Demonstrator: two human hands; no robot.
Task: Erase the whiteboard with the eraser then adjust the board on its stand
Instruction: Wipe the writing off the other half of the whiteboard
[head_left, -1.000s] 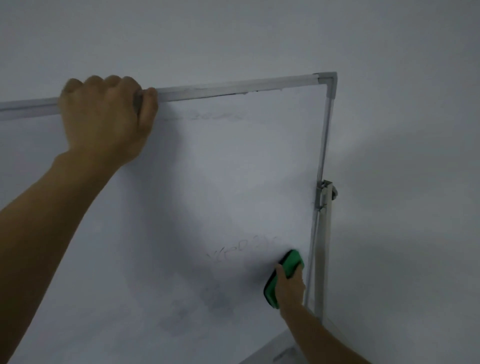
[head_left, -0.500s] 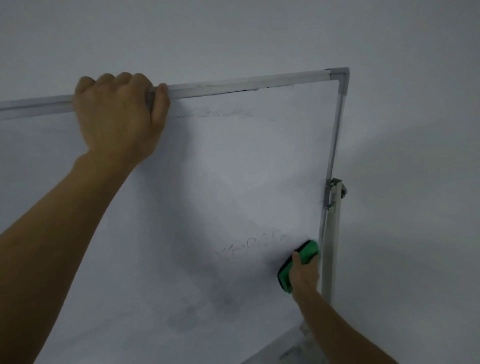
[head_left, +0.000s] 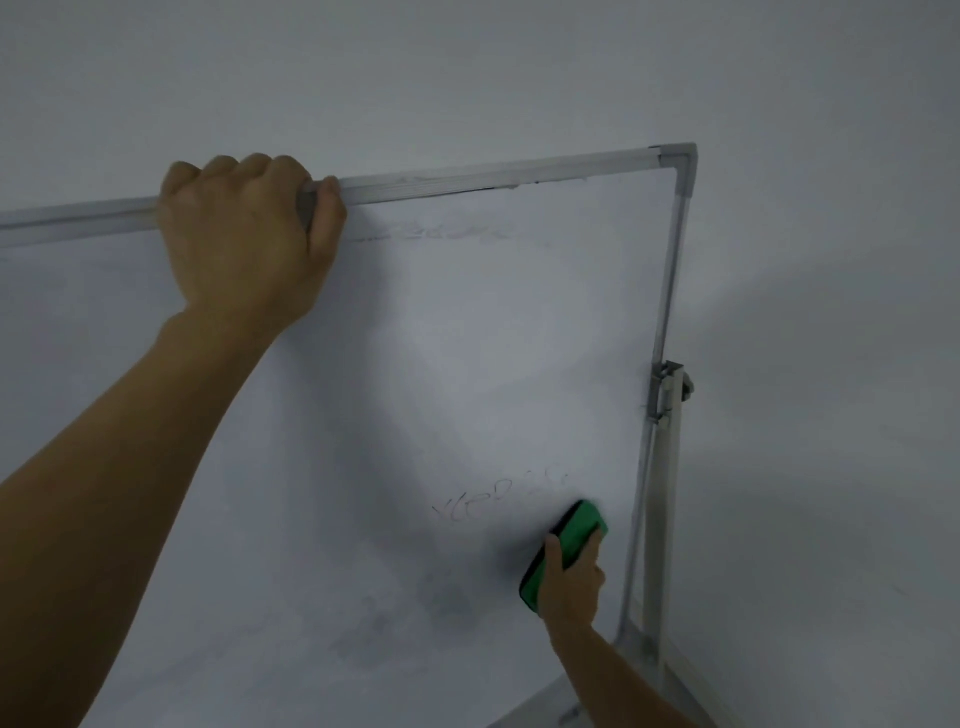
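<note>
Plain grey wall behind; in front, my white rectangular whiteboard with brushed metal frame (head_left: 493, 179), tilted on its grey metal stand upright (head_left: 667, 493). Left: my left hand (head_left: 244, 234), fingers curled tight over the top rail, steadying. Centre: faint leftover marker scribble (head_left: 493, 499). Right: my right hand (head_left: 571, 582) clamped on the green oblong eraser (head_left: 579, 535), flat against the board, long axis slanting up-right. Scribble lies just up-left of the eraser; right hand nearer.

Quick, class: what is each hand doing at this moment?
Left hand: closed around the whiteboard's top frame.
Right hand: closed on the green eraser, pressing it against the board.
</note>
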